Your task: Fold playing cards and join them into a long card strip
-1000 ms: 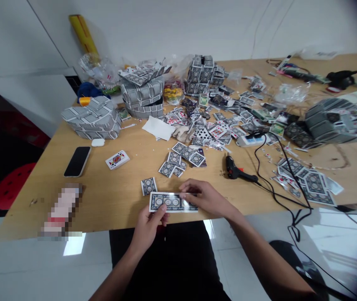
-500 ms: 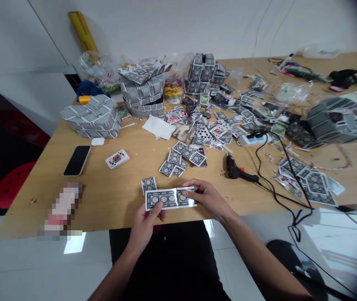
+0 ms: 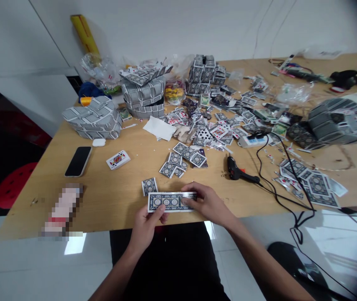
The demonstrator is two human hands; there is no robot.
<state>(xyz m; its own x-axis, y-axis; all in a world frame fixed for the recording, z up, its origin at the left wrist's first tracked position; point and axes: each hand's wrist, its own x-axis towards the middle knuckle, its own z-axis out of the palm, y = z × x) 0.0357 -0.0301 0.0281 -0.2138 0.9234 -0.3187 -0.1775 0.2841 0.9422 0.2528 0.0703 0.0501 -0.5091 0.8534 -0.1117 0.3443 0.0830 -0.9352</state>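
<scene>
Both hands are occupied with one piece: the person's left hand (image 3: 145,221) pinches a long, narrow strip of dark-blue-and-white patterned card (image 3: 172,202) near its left part, thumb on top and fingers beneath, while the right hand (image 3: 208,202) grips its right end, the thumb over the patterned face. The strip is held level above the near edge of the wooden desk (image 3: 103,196), over the person's lap side. It appears to be cards set end to end; whether they are already fixed together cannot be told. Several larger forms look well advanced: a grey-and-white woven card basket (image 3: 92,121) at the left, a taller lidded-looking grey woven card container (image 3: 143,96) behind it, an upright block of patterned card panels (image 3: 201,75) at the back, and a big rounded grey card form (image 3: 332,121) at the right. By contrast, the piece in hand seems at an early stage, not yet attached to anything. A small blue-and-white card piece (image 3: 150,186) lies just beyond it, a cluster of patterned cards (image 3: 168,169) farther off, and a neat face-up card stack (image 3: 117,159) remains unused. The black glue gun with an orange trigger (image 3: 237,172) rests on the desk, untouched.
</scene>
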